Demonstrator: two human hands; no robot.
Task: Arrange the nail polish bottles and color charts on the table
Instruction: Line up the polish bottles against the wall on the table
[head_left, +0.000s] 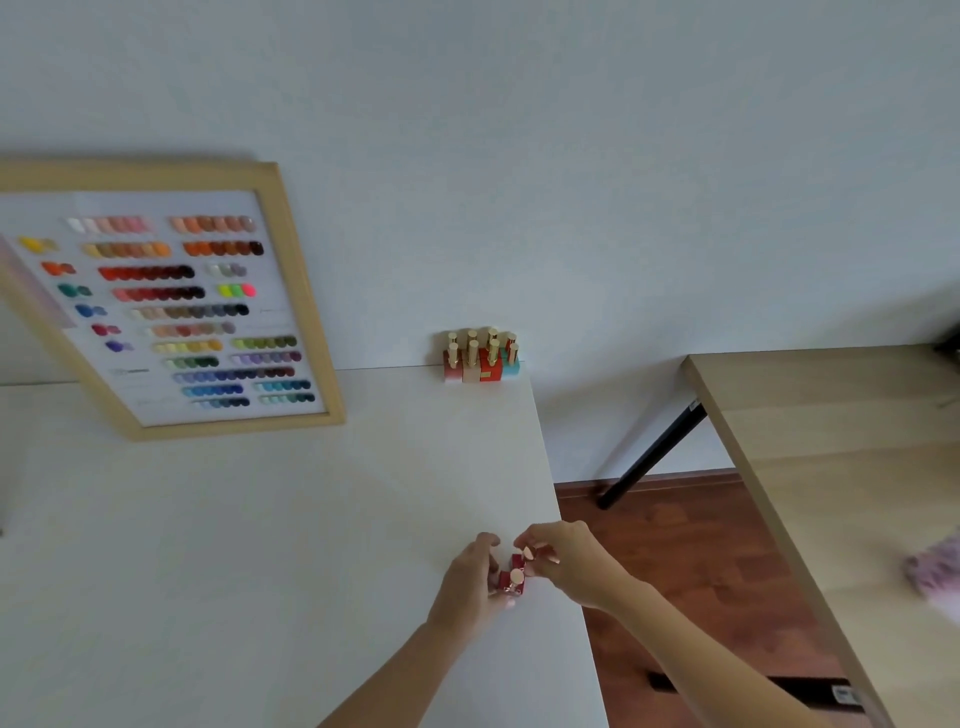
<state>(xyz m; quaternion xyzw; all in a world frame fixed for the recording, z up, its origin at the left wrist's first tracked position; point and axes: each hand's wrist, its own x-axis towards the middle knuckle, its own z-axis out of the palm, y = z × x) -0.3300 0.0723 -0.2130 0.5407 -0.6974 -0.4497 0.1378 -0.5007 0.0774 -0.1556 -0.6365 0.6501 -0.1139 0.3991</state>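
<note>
Two hands are observed at the near right edge of the white table (260, 519), close together. The left hand (467, 577) is curled around a red nail polish bottle (511, 582) with a gold cap, fingers on its left side and thumb at its near side. The right hand (563, 558) is curled, and its fingertips pinch the gold cap of a second red bottle (519, 560), which stands just beyond the first and appears to touch it. Both bottles are seen upright near the table's right edge.

A cluster of bottles (480, 358) with gold caps is noted at the far right corner of the table, against the wall (571, 156); red, pink and teal bodies are distinguished, packed in two rows. The exact count cannot be told.

A framed color chart (176, 306) with a light wooden frame is recorded at the far left, leaning against the wall, with rows of colored swatches on a white ground.

A wooden table (831, 441) with a black leg is seen to the right, well apart, over a dark wooden floor (675, 545).
</note>
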